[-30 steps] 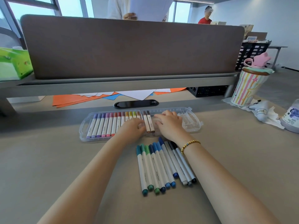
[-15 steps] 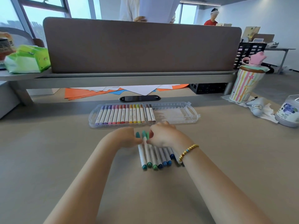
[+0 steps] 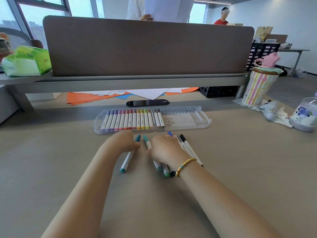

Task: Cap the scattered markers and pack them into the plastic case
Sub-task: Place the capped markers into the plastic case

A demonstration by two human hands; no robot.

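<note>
Markers in greens, blues and black lie on the desk just before the half-filled plastic case. Left hand pinches 1 teal marker; right hand curls over the cluster. Lift few, keep parallel, seat beside the brown markers.

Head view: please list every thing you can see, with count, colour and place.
plastic case: one, clear, open, behind the hands.
packed markers: about fifteen, purple to brown, case's left part.
loose markers: several, teal, green, blue, black, by and under the hands.
phone: one, black, behind the case.
paper sheets: several, orange, white, blue, under the shelf.
striped cup: one, right.
left hand: touches a teal marker.
right hand: over the loose markers.
</note>
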